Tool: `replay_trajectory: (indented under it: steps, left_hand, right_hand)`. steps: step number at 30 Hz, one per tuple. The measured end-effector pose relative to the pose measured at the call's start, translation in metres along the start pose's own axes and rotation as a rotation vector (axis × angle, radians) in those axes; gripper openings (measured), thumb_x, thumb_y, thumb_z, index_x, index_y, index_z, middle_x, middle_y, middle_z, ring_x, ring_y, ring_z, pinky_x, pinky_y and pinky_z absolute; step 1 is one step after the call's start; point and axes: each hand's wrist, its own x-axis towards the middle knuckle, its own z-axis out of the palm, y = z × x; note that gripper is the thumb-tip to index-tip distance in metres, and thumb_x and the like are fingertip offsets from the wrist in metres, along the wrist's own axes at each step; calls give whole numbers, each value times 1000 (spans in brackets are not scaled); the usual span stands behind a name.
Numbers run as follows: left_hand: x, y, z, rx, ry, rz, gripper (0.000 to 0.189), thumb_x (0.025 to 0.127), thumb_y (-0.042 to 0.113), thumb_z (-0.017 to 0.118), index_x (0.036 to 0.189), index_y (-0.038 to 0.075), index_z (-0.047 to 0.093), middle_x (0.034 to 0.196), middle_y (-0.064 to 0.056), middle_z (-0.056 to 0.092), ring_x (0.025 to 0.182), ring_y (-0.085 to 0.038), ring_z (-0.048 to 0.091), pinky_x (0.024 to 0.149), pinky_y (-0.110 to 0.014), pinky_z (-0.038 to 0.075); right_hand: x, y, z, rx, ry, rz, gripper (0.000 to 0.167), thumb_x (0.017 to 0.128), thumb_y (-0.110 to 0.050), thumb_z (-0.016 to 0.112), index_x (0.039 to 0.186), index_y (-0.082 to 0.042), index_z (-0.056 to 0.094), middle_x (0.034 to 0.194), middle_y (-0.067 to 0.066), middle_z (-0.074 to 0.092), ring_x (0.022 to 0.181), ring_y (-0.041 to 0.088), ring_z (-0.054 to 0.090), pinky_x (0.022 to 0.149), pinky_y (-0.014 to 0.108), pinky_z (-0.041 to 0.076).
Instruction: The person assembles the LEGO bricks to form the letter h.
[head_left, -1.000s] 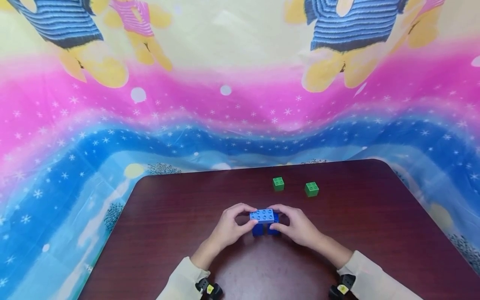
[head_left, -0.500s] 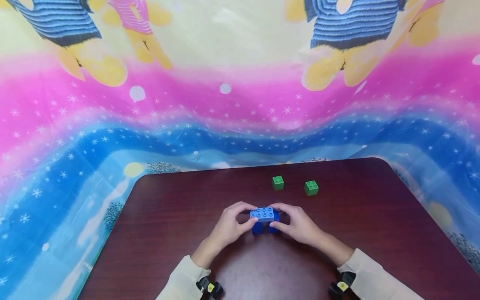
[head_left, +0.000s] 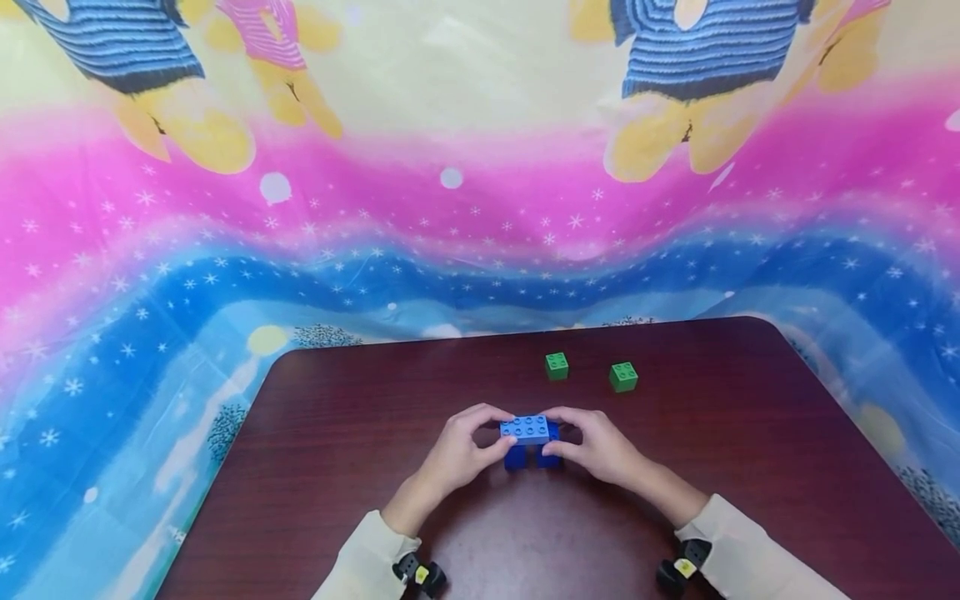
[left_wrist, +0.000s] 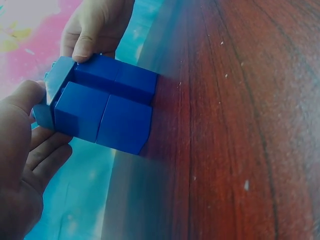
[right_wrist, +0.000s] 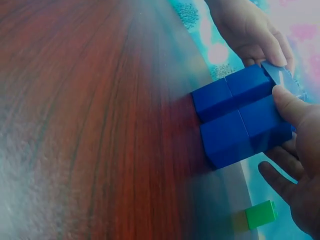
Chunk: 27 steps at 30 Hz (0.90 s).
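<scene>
A light blue studded toy brick (head_left: pixel 525 429) lies across the tops of two dark blue brick stacks. Each stack is two bricks high and stands on the table, a narrow gap between them. My left hand (head_left: pixel 461 446) pinches the light blue brick at its left end, thumb in front and fingers behind. With thumb and fingers, my right hand (head_left: pixel 596 450) grips the upper brick of the right stack (right_wrist: pixel 265 122), which juts out past the light blue brick. In the left wrist view the left stack (left_wrist: pixel 80 110) shows nearest, its lower brick on the tabletop.
Two green square bricks stand farther back on the dark red wooden table (head_left: pixel 360 475): one green brick (head_left: pixel 557 367) behind the stacks, another green brick (head_left: pixel 623 377) to its right. A printed cloth (head_left: pixel 480 217) hangs behind the table's far edge.
</scene>
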Motion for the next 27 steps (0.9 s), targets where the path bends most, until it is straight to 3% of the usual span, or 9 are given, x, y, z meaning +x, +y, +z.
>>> replay_trajectory:
  steps: [17,23,27]
  left_hand:
    - [-1,-1,-1,2,-11,2,27,93,22,78,118,16,72,110,3,69,102,-14,68,89,-41,59]
    - [0,-1,-1,-12,-8,10,26,93,21,78,117,15,72,110,3,69,102,-14,68,87,-40,60]
    - [0,-1,-2,-13,-10,12,27,93,22,78,117,14,72,110,2,69,102,-16,68,87,-39,60]
  right_hand:
    - [-2,-4,6,16,36,29,37,95,-36,73,126,-16,67,110,-7,71,94,9,65,87,32,58]
    - [-1,-10,14,103,62,151,29,105,-40,55,125,-22,66,109,-6,70,94,13,64,86,31,56]
    - [0,-13,15,119,54,189,31,106,-42,54,126,-22,66,112,-4,69,98,15,64,89,35,55]
